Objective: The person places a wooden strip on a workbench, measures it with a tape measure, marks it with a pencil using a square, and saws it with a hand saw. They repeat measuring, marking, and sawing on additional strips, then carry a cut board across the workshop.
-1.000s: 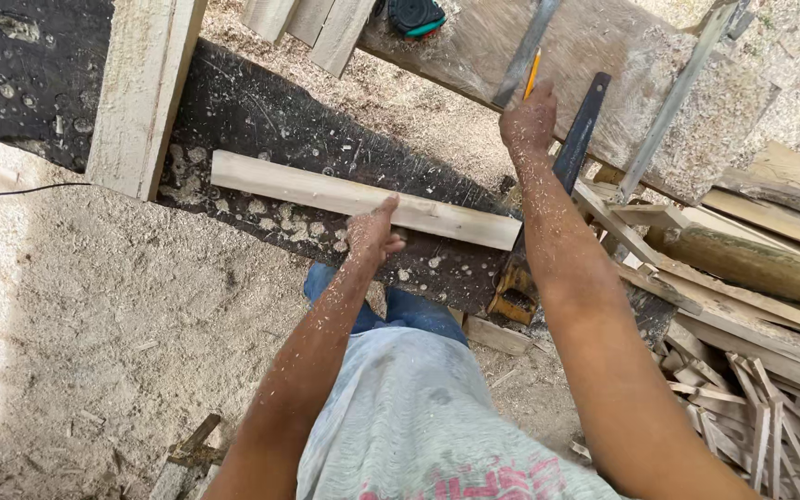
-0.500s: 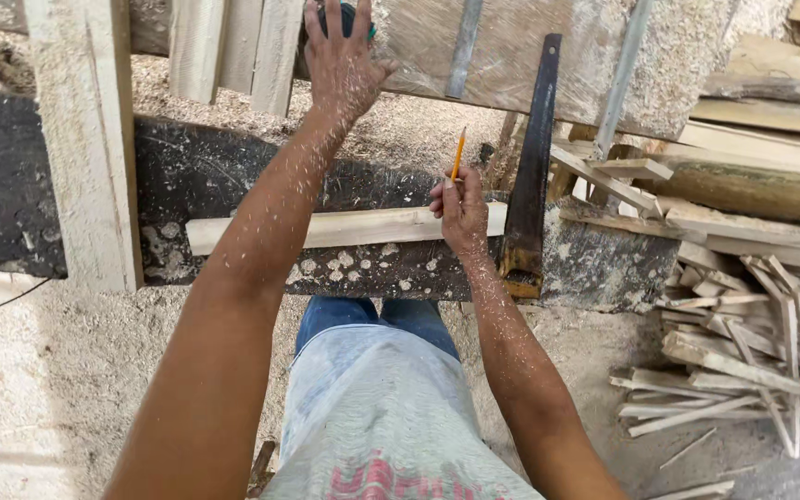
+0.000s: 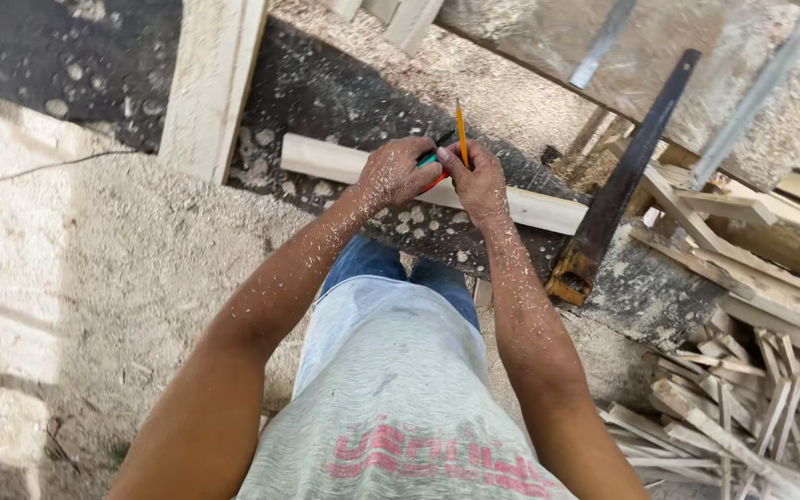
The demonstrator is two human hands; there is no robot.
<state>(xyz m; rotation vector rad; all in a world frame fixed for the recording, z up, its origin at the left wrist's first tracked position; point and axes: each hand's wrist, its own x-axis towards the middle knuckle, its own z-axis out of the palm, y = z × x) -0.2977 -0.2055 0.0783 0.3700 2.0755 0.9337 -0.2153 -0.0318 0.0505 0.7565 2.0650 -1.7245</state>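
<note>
While gripped, pencil [image 3: 460, 130] btwn hands [image 3: 437, 176]

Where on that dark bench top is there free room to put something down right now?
The dark bench top is barest between the upright plank and the wood strip, though chip-littered. Right of the handsaw it is crowded with offcuts. Left hand and right hand occupy the strip's middle.
</note>
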